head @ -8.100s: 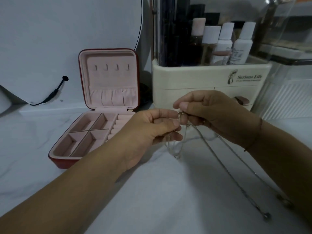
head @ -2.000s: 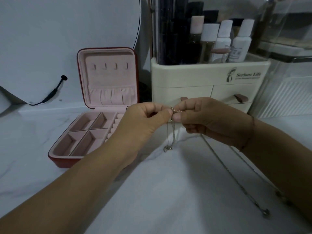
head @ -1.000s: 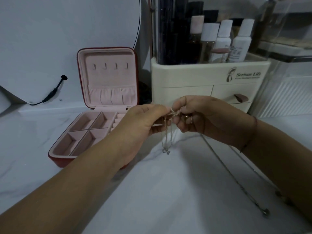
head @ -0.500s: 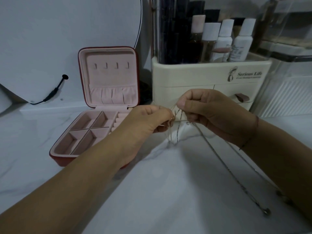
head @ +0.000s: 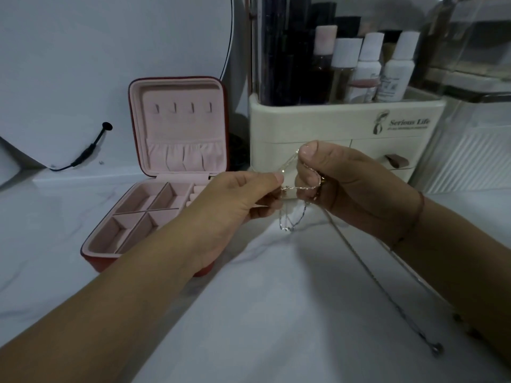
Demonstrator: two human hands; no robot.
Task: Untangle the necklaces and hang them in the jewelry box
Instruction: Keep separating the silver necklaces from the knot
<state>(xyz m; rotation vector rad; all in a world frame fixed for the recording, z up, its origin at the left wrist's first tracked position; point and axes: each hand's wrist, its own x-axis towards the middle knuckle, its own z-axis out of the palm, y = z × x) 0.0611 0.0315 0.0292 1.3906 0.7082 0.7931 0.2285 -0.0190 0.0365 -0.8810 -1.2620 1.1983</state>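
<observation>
Both hands are working just above the white marble counter [head: 276, 322], close in front of the drawers of the cream organizer [head: 326, 128]. The left hand [head: 232, 205] is pinching a thin strand of the tangled necklaces [head: 290, 219] between thumb and forefinger. The right hand [head: 356, 189] is gripping the chains too, fingers curled around them, with one strand running taut up to its thumb tip. A short stretch of chain is spanning the narrow gap between the hands, and small loops are dangling beneath it, over the marble. One long chain [head: 367, 275] is trailing down from under the right hand and across the counter, its end piece lying near the lower right corner of the view, just beside the right forearm.

The jewelry box [head: 103, 257] is sitting open left of the hands, lid upright at the back, four hooks [head: 183, 107] showing in a row. The left wrist is covering the tray's near right corner. A narrow dark gap is separating the lid's right edge from the organizer's left wall. A broad stretch of marble is lying between the two forearms.
</observation>
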